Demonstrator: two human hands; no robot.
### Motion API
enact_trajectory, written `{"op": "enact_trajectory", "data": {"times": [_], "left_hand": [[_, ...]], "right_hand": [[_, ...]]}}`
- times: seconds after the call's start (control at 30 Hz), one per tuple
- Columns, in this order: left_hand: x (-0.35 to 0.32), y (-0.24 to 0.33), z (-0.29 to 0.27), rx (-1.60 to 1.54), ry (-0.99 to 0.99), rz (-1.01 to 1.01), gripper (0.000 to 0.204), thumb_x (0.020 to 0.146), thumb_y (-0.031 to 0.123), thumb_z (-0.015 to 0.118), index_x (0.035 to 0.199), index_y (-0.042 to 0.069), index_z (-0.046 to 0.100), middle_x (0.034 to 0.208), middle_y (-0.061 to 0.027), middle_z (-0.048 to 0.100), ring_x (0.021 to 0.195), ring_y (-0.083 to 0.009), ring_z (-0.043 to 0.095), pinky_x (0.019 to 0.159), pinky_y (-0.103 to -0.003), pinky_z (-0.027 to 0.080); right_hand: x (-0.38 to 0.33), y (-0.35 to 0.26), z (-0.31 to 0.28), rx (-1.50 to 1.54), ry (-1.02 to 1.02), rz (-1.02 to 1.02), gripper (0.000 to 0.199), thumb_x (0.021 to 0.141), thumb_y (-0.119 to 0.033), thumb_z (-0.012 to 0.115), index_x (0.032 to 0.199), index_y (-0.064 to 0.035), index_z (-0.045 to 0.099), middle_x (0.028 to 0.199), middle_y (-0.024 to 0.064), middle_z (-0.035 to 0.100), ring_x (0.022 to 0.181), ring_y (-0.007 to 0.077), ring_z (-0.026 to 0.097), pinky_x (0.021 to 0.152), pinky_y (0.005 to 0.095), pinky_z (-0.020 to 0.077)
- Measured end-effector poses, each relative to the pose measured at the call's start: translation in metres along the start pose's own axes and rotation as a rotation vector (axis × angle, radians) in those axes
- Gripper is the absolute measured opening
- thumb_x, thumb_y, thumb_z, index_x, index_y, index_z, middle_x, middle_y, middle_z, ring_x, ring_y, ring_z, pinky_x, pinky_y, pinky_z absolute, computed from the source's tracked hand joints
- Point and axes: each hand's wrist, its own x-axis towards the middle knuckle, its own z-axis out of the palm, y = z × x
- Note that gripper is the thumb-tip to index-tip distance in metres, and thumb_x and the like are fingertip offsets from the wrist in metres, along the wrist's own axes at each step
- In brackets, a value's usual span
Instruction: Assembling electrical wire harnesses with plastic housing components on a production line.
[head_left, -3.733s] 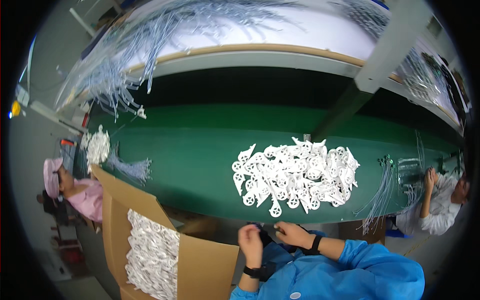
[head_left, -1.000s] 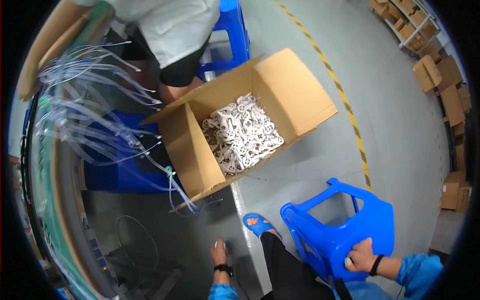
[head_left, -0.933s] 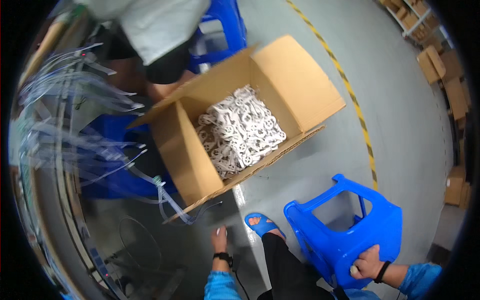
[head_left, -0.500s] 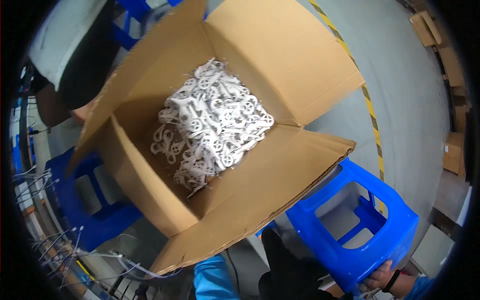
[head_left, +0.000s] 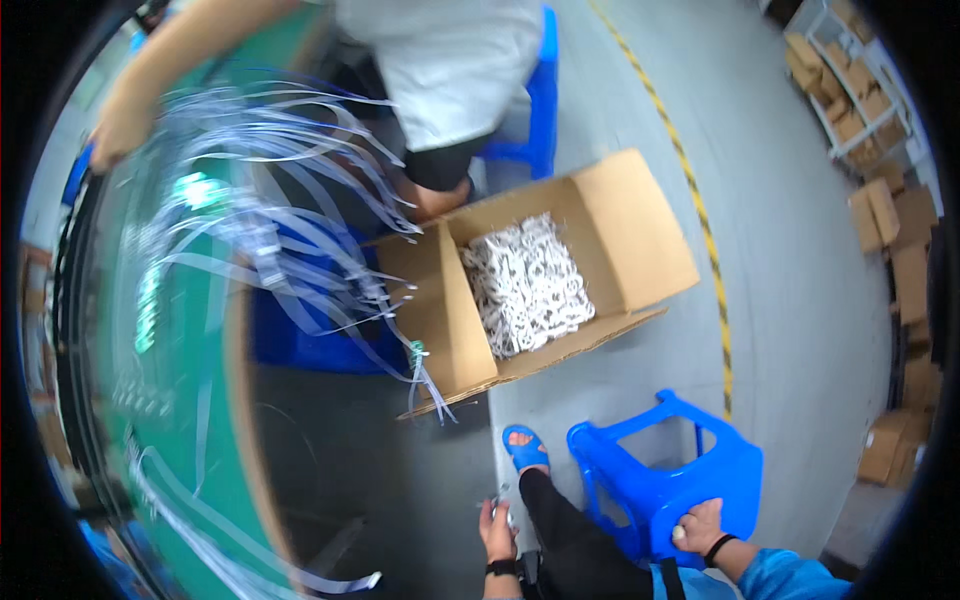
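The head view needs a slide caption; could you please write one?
Right hand grips a blue plastic stool near an open brown cardboard box of small white parts.

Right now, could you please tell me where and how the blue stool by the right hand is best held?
I'd take the blue stool by its broad seat, coming from the person's side, where the right hand's grip rests; its open leg frame appears to point away.

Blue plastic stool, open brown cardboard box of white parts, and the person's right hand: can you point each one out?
Blue plastic stool point(head_left: 684, 488): head view, on its solid panel.
Open brown cardboard box point(head_left: 640, 235): head view, on its right-side flap.
Right hand point(head_left: 706, 522): head view, on its back.
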Motion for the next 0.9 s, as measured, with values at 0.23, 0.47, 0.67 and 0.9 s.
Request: {"op": "enact_trajectory", "data": {"times": [0.23, 0.47, 0.67, 0.9], "left_hand": [[-0.111, -0.055, -0.086, -0.120, -0.067, -0.221, 0.038, 0.088, 0.023, 0.055, 0.123, 0.008, 0.053, 0.116, -0.0190, 0.059, 0.113, -0.0293, 0.054, 0.095, -0.035, 0.042], [-0.194, -0.215, -0.196, -0.011, -0.072, 0.014, 0.040, 0.092, 0.038, 0.053, 0.115, 0.005, 0.055, 0.098, -0.0089, 0.061, 0.095, -0.0177, 0.057, 0.083, -0.030, 0.046], [-0.217, -0.211, -0.253, -0.426, 0.033, -0.350, 0.038, 0.088, 0.042, 0.054, 0.098, 0.006, 0.058, 0.086, -0.0094, 0.058, 0.080, -0.0229, 0.056, 0.069, -0.035, 0.046], [-0.186, -0.190, -0.309, -0.164, 0.117, -0.232, 0.041, 0.087, 0.041, 0.055, 0.104, 0.003, 0.056, 0.095, -0.0134, 0.056, 0.089, -0.0267, 0.053, 0.077, -0.036, 0.044]], "right_hand": [[0.026, -0.052, -0.052, -0.203, -0.215, 0.135, 0.021, 0.063, -0.032, 0.064, 0.068, -0.0119, 0.062, 0.077, 0.0090, 0.053, 0.082, 0.0314, 0.051, 0.071, 0.0469, 0.0362], [0.057, -0.145, 0.003, -0.639, -0.909, -0.932, 0.017, 0.080, -0.026, 0.055, 0.081, -0.0162, 0.068, 0.092, 0.0013, 0.065, 0.092, 0.0198, 0.059, 0.081, 0.0351, 0.0380], [0.067, -0.188, 0.094, -0.498, -1.153, -0.808, 0.023, 0.086, -0.027, 0.052, 0.082, -0.0105, 0.069, 0.099, 0.0076, 0.067, 0.090, 0.0210, 0.061, 0.077, 0.0367, 0.0418], [0.134, -0.207, 0.135, -0.260, -1.309, -0.414, 0.025, 0.086, -0.027, 0.052, 0.083, -0.0089, 0.069, 0.099, 0.0095, 0.067, 0.088, 0.0217, 0.061, 0.076, 0.0369, 0.0429]]}}
